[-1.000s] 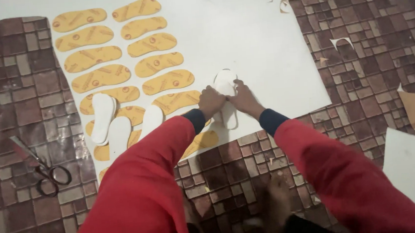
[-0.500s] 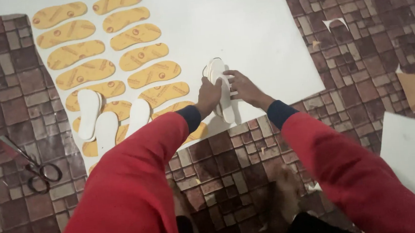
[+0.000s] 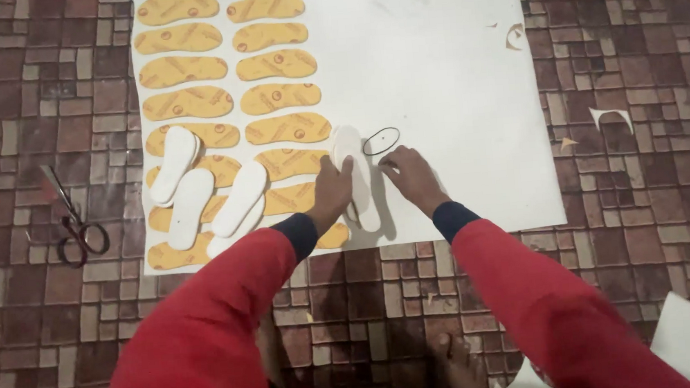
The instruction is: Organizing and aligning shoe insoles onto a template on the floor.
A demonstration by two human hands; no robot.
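- Brown tiled floor point(image 3: 9, 97) carries our white sheet point(image 3: 450, 71), centre frame.
- Our left hand point(image 3: 330, 191) presses flat on a white sole template point(image 3: 356, 177) at centre.
- Our right hand point(image 3: 411, 176) rests beside it, fingers bent; whether it holds something, we cannot tell.
- Scissors point(image 3: 72, 224) lie far left.

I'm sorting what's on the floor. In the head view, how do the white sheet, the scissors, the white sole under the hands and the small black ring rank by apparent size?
1. White sheet, by far the largest.
2. White sole and scissors: alike in length, so unranked.
3. Black ring, smallest.
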